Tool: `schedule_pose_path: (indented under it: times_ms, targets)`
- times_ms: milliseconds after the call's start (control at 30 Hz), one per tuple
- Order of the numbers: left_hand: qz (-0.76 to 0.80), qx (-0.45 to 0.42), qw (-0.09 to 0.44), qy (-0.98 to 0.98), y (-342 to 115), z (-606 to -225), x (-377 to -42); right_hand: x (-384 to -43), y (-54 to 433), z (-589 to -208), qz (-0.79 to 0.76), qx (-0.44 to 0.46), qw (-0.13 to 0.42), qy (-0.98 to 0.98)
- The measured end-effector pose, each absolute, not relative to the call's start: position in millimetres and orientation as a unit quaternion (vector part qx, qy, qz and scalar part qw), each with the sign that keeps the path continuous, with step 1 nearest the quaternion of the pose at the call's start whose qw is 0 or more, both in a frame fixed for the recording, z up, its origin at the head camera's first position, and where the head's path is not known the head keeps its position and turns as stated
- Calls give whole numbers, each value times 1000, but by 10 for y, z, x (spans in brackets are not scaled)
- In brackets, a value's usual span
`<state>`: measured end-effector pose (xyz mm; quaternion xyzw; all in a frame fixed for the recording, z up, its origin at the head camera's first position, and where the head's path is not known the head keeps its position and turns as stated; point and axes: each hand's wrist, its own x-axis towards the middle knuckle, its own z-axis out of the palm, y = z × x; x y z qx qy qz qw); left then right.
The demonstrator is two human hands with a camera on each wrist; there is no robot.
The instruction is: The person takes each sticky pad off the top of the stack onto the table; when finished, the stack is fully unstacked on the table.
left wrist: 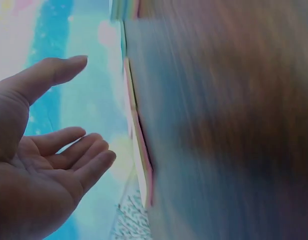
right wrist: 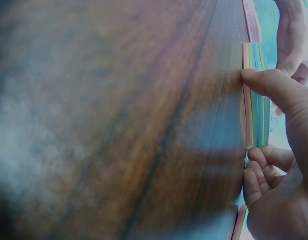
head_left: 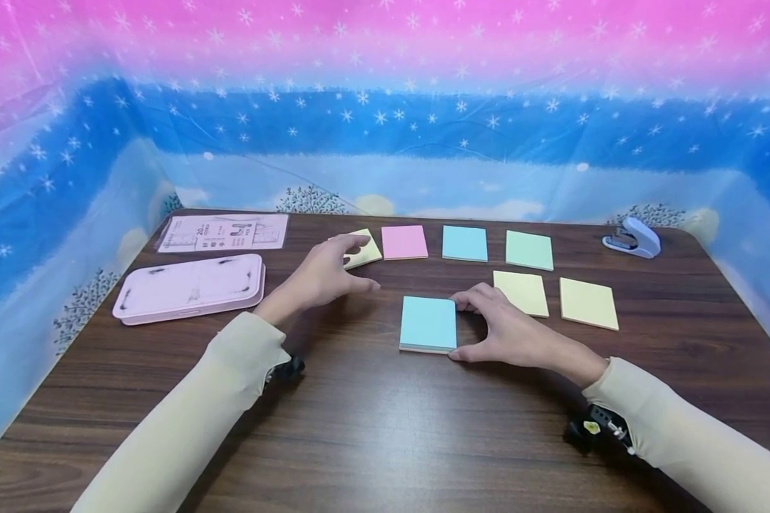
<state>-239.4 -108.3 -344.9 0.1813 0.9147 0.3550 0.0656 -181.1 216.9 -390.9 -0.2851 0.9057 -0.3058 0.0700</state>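
A thick stack of sticky notes, light blue on top, lies on the table in front of the person. My right hand holds it at its right side, thumb at the near corner and fingertips at the far one. In the right wrist view, the thumb presses the layered coloured edge of the stack. My left hand is spread over a yellow sticky note pad in the back row, partly covering it. Nothing sits between its thumb and fingers in the left wrist view, where the hand hovers beside the pads.
Along the back row lie a pink pad, a blue pad and a green pad. Two yellow pads lie right of centre. A pink case and a printed sheet are left; a stapler stands back right.
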Motion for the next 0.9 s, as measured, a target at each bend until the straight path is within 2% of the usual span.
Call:
schedule_pose_path:
  times_ms: [333,533,900]
  targets:
    - [376,261,62,887,-909,-3435,-2107,-1818,2166,-3908,-307,-285,72,905]
    - [376,293,95,874,-829,-3465,-1992,-1816,2171,-3909,-308,-284,73,905]
    - [410,300,150,848,-813,-3588,-1954,-1817,2175,-3910,-308,-283,75,905]
